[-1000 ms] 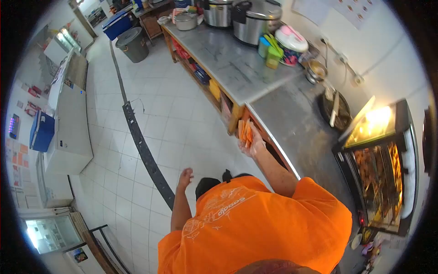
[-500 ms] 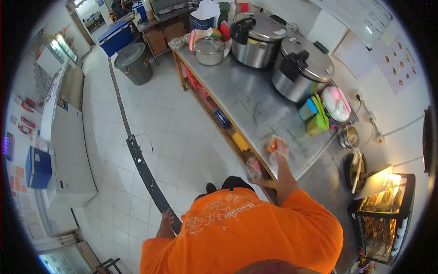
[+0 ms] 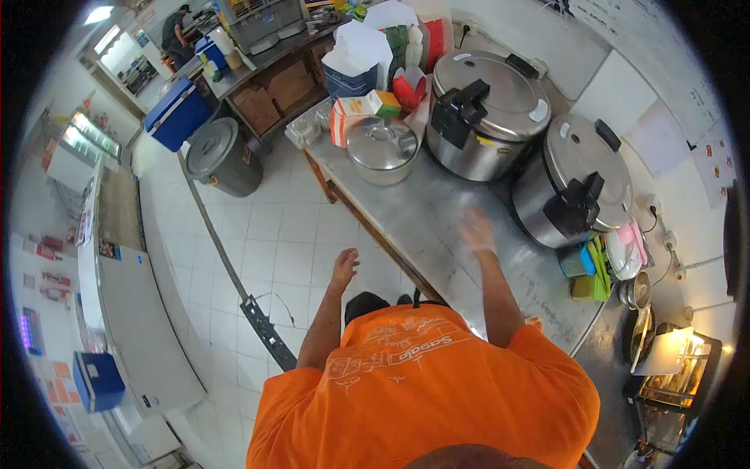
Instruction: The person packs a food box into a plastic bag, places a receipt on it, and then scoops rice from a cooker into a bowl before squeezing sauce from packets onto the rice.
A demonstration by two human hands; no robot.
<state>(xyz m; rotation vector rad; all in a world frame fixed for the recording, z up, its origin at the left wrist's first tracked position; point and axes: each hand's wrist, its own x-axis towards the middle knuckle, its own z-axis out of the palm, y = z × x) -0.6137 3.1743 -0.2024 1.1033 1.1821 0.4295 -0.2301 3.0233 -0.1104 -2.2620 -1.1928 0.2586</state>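
Observation:
My right hand (image 3: 476,230), in what looks like a clear plastic glove, is over the steel table (image 3: 437,234). Its fingers look spread and somewhat blurred, with nothing seen in them. My left hand (image 3: 344,268) hangs over the floor just left of the table edge, fingers apart and holding nothing. Nearest beyond my right hand are a lidded steel pot (image 3: 383,148) and two large rice cookers, one at the back (image 3: 488,109) and one to the right (image 3: 574,184). A small orange item (image 3: 533,321) shows beside my right sleeve, mostly hidden.
Folded food cartons (image 3: 359,59) stand at the table's far end. Green and blue containers (image 3: 590,270) sit by the right wall, near a lit food warmer (image 3: 680,367). A grey bin (image 3: 223,156) and a blue cooler box (image 3: 178,113) are far left. Someone (image 3: 176,35) stands in the background.
My right hand has moved forward along the table; the orange item it held is out of it. My left hand has risen and come forward. The view has moved closer to the cookers.

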